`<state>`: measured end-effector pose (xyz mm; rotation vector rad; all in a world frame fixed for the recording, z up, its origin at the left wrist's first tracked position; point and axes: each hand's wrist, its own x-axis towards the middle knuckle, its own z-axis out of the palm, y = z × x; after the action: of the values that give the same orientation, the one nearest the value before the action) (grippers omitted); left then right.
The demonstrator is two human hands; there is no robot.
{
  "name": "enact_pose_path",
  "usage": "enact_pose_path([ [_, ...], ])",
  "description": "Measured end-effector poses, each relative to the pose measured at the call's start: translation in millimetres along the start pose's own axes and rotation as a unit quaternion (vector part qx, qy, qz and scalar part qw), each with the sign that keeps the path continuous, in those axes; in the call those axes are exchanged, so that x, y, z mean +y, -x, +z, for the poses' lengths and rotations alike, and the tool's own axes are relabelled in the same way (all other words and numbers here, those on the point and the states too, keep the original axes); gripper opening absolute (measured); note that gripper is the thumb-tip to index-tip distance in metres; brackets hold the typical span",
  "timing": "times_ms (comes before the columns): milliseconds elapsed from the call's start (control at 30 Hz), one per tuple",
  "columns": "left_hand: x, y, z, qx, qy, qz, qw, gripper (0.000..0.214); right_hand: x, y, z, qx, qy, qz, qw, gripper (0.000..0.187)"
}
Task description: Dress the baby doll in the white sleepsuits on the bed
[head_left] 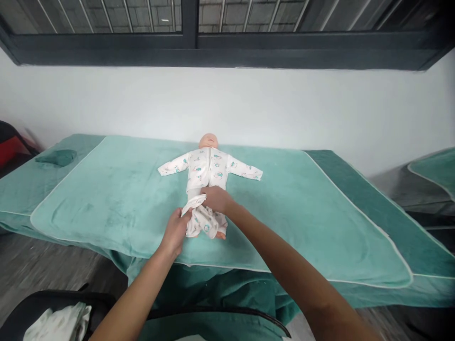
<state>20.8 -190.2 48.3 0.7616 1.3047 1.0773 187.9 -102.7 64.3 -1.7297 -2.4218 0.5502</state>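
Observation:
A baby doll (208, 140) lies on its back on the green bed cover, head toward the wall and arms spread wide. It wears a white printed top (199, 166). Printed baby trousers (204, 221) are bunched around its legs, and a foot shows past one cuff. My left hand (177, 231) pinches the trousers' waistband at the left side. At the doll's middle, my right hand (216, 198) has its fingers curled at the waistband's edge; the fingertips are partly hidden by the fabric and hand.
The green cover (302, 213) spreads across a long bed against a white wall (227, 104). Above is a dark window frame (227, 49). A black chair (39, 300) with folded printed cloth (60, 324) stands at the lower left. Another green-covered bed (435, 170) is at the right.

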Motion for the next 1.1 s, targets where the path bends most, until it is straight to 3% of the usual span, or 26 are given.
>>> enact_pose_path([
  [133,-9,14,-2.1,0.036,0.035,-0.02,0.999,0.048,-3,2,5,-0.004,-0.011,0.012,1.0,0.014],
  [367,-35,43,15.3,0.062,0.095,-0.031,0.993,0.047,5,4,4,-0.043,-0.005,-0.027,0.999,0.019],
  [500,-58,44,3.6,0.108,0.061,0.015,0.992,0.041,5,6,4,-0.064,-0.004,-0.048,0.997,0.025],
  [633,-72,34,-10.7,0.163,0.059,0.034,0.984,0.048,3,6,8,-0.067,-0.008,-0.053,0.996,0.039],
  [933,-67,28,-17.6,0.059,0.058,0.011,0.997,0.047,12,-2,6,-0.144,-0.045,-0.116,0.982,0.04],
  [1100,-61,23,-15.3,0.038,0.097,0.0,0.994,0.049,12,-1,8,-0.12,-0.045,-0.113,0.985,0.038],
])
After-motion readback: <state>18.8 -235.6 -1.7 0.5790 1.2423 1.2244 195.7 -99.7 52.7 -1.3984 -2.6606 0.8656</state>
